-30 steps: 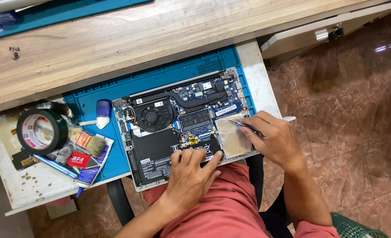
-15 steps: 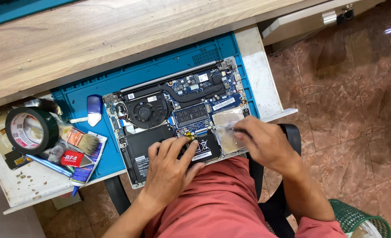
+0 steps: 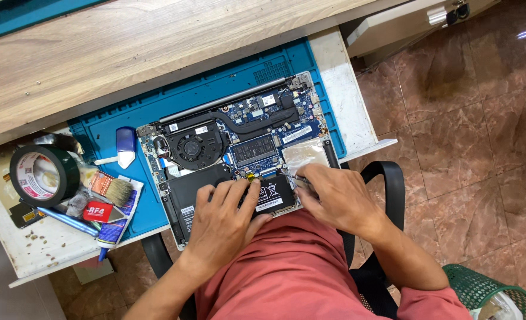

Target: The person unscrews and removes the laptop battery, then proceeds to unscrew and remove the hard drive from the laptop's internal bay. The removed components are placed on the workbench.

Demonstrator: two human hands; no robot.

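The opened grey laptop (image 3: 239, 148) with bare circuit board looks stiff but fragile. Left hand (image 3: 224, 222) presses its flat black battery (image 3: 272, 195), fingers spread; right hand (image 3: 331, 198) pinches a thin metal tool (image 3: 296, 176).

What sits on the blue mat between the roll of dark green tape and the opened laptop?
In the head view, a small blue-and-white plastic pry tool lies between the roll of dark green tape and the opened laptop.

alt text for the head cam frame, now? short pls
Seen from above, a seated person's left hand rests flat on the black battery of an opened laptop, while the right hand holds a thin metal tool at the battery's edge. The laptop lies on a blue mat; a tape roll and brush sit to the left.
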